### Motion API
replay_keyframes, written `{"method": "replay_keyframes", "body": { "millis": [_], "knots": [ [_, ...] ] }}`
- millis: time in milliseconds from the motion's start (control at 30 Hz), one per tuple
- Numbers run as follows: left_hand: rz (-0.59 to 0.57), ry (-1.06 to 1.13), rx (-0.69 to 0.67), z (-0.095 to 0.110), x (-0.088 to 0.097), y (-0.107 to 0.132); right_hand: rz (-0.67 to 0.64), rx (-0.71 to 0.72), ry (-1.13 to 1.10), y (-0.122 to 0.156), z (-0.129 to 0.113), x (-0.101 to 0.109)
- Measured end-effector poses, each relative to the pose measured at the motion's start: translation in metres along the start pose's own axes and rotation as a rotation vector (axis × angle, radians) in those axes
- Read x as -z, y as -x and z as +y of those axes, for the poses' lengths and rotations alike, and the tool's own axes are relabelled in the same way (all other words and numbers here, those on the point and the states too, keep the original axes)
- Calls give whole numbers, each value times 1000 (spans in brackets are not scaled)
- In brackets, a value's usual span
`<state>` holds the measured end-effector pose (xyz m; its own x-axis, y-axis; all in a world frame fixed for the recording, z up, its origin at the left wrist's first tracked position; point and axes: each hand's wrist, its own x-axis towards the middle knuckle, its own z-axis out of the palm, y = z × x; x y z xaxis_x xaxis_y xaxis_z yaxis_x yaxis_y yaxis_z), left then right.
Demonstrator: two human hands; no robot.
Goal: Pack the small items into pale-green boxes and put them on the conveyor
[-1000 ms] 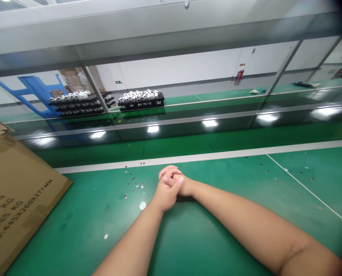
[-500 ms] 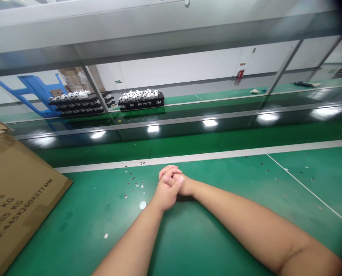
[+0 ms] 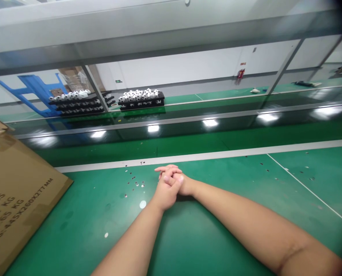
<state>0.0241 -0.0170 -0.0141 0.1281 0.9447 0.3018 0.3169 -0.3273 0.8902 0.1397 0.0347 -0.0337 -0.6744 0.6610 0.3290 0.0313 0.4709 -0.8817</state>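
My left hand [image 3: 165, 193] and my right hand [image 3: 186, 184] rest clasped together on the green table top [image 3: 217, 245]. Their fingers are interlaced and closed round each other, and nothing shows between them. One finger sticks out to the left at the far side of the clasp. Both bare forearms lie on the table, the left coming from the bottom middle and the right from the bottom right. Small pale specks [image 3: 133, 181] dot the table just left of my hands.
A tilted cardboard box [image 3: 15, 199] with printed text stands at the left. Beyond a white line [image 3: 217, 155] runs a glossy dark conveyor [image 3: 188, 130]. Farther back are black trays of small black-and-white balls [image 3: 140, 99], a blue frame [image 3: 33, 92] and a metal upright [image 3: 97, 94].
My hands stay clasped in the same spot. One finger has straightened out to the left from the clasp.
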Motion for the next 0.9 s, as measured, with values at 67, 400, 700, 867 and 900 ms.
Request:
{"method": "replay_keyframes", "body": {
  "millis": [67,400,700,867,900],
  "knots": [
    [3,7,3,0,0,0,5,14,4,0,0,0],
    [17,23,-22,-1,-1,-1,21,-21,-45,0,-1,0],
    [22,-23,-9,0,0,1,-3,-25,-36,-3,-9,1],
    [22,100,57,-3,-7,5,-8,-63,-87,-1,-5,-2],
    [66,129,61,-5,-7,4,11,-83,-75,-2,-7,-1]
  ]
}}
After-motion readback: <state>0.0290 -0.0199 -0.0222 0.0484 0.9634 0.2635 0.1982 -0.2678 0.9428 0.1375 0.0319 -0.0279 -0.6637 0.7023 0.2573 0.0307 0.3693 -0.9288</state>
